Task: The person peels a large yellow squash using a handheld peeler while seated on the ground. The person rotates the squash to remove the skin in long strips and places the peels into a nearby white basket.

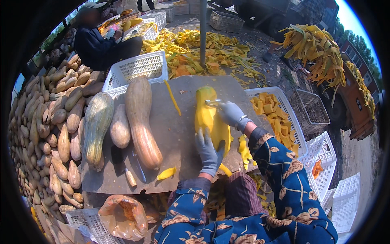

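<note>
A mostly peeled yellow squash (202, 114) lies lengthwise on the grey work board (170, 134), green skin showing at its far end. My gloved left hand (208, 152) rests on its near part, fingers spread over it. In my gloved right hand (233, 114) is a metal peeler (212, 103), its blade against the squash's upper part. Several unpeeled squashes (141, 122) lie at the board's left, beside a cleaver with a wooden handle (130, 177) and a thin blue tool (139, 167). Peel strips (167, 173) lie about the board.
A white crate of cut squash pieces (291, 122) stands right; another white crate (137, 68) is beyond the board. A metal pole (203, 33) rises behind it. Squashes are heaped left (39, 128). A person sits at upper left; someone stands near falling peels and a vehicle, right.
</note>
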A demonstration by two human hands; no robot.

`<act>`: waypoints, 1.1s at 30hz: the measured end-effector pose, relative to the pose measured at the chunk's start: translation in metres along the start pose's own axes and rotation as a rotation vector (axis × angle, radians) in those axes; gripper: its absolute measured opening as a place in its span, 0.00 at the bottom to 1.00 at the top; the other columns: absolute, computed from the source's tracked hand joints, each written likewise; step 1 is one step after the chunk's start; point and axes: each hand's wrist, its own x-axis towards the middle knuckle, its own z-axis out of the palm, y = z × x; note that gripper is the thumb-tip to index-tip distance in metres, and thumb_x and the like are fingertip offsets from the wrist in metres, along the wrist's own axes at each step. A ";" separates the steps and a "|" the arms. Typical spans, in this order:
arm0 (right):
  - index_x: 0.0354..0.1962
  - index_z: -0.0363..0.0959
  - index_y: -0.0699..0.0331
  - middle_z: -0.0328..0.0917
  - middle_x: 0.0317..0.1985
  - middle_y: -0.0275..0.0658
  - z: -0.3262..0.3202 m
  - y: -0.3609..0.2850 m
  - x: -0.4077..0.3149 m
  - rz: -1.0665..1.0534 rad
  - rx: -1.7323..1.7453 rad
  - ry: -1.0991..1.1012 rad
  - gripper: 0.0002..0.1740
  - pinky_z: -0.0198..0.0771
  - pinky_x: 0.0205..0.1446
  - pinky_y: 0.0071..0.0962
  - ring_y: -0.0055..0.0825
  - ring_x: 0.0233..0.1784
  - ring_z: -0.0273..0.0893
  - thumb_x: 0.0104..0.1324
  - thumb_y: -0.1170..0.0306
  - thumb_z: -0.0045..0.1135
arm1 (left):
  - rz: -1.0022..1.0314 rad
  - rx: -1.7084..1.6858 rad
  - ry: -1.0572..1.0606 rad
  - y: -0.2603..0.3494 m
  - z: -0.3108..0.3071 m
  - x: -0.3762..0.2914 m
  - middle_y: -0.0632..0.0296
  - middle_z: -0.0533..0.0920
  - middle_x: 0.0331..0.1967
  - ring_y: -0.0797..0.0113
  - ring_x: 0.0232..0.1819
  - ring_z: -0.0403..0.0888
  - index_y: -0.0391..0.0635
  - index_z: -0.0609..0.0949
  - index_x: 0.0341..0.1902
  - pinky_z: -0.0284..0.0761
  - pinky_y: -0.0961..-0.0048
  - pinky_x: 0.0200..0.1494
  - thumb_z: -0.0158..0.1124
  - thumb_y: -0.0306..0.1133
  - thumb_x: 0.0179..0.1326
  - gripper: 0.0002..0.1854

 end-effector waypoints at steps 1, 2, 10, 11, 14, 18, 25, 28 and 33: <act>0.39 0.82 0.68 0.81 0.38 0.59 0.000 -0.002 0.000 -0.004 -0.007 -0.047 0.17 0.74 0.51 0.47 0.57 0.44 0.80 0.66 0.62 0.53 | -0.031 -0.004 -0.024 0.005 -0.003 -0.005 0.43 0.56 0.75 0.35 0.74 0.52 0.44 0.63 0.74 0.52 0.46 0.75 0.71 0.45 0.58 0.44; 0.40 0.82 0.68 0.81 0.39 0.59 0.000 -0.003 0.000 -0.013 -0.014 -0.077 0.17 0.74 0.51 0.47 0.57 0.44 0.79 0.66 0.62 0.53 | -0.042 -0.016 -0.032 0.009 -0.006 -0.009 0.43 0.56 0.75 0.37 0.75 0.52 0.43 0.63 0.74 0.50 0.48 0.76 0.70 0.44 0.60 0.42; 0.39 0.79 0.67 0.79 0.38 0.58 0.001 -0.004 -0.043 -0.189 -0.027 -0.127 0.15 0.74 0.50 0.47 0.57 0.43 0.79 0.67 0.62 0.53 | -0.116 -0.276 0.020 -0.001 -0.028 -0.011 0.37 0.58 0.71 0.37 0.72 0.58 0.41 0.65 0.71 0.56 0.49 0.74 0.67 0.40 0.63 0.36; 0.39 0.79 0.66 0.79 0.39 0.58 0.001 -0.007 -0.053 -0.187 -0.011 -0.132 0.15 0.74 0.50 0.47 0.56 0.43 0.79 0.67 0.63 0.53 | -0.142 -0.304 0.042 -0.005 -0.028 -0.007 0.36 0.58 0.71 0.37 0.72 0.58 0.40 0.65 0.70 0.57 0.50 0.73 0.66 0.39 0.64 0.35; 0.40 0.79 0.65 0.78 0.41 0.58 -0.004 -0.016 -0.079 -0.192 0.026 -0.150 0.14 0.75 0.50 0.46 0.56 0.43 0.79 0.67 0.64 0.53 | -0.165 -0.261 0.103 -0.024 -0.026 0.021 0.35 0.62 0.69 0.38 0.70 0.63 0.35 0.68 0.68 0.61 0.52 0.71 0.64 0.39 0.66 0.32; 0.42 0.78 0.65 0.78 0.42 0.58 -0.006 -0.029 -0.098 -0.186 0.049 -0.178 0.14 0.75 0.50 0.46 0.56 0.43 0.80 0.66 0.64 0.54 | -0.151 -0.190 0.137 -0.046 -0.022 0.088 0.38 0.68 0.68 0.42 0.69 0.66 0.38 0.75 0.64 0.63 0.56 0.71 0.67 0.38 0.62 0.29; 0.45 0.76 0.66 0.77 0.43 0.58 0.006 -0.054 -0.118 -0.201 0.054 -0.192 0.15 0.76 0.49 0.46 0.55 0.42 0.80 0.67 0.63 0.54 | -0.136 0.080 -0.560 -0.041 -0.018 0.139 0.50 0.78 0.63 0.49 0.64 0.75 0.50 0.81 0.61 0.69 0.58 0.67 0.65 0.48 0.59 0.28; 0.46 0.75 0.66 0.76 0.44 0.57 0.002 -0.062 -0.126 -0.169 0.021 -0.208 0.16 0.76 0.46 0.46 0.54 0.41 0.81 0.67 0.63 0.54 | -0.114 0.261 -0.605 -0.037 -0.016 0.135 0.53 0.81 0.60 0.52 0.60 0.80 0.51 0.82 0.60 0.72 0.62 0.65 0.65 0.46 0.60 0.25; 0.52 0.73 0.64 0.75 0.43 0.54 -0.008 -0.079 -0.170 -0.125 -0.003 -0.195 0.19 0.77 0.42 0.45 0.52 0.39 0.81 0.68 0.63 0.54 | -0.161 0.224 -0.577 -0.038 -0.013 0.133 0.52 0.83 0.58 0.53 0.59 0.80 0.51 0.83 0.59 0.72 0.62 0.65 0.64 0.46 0.61 0.24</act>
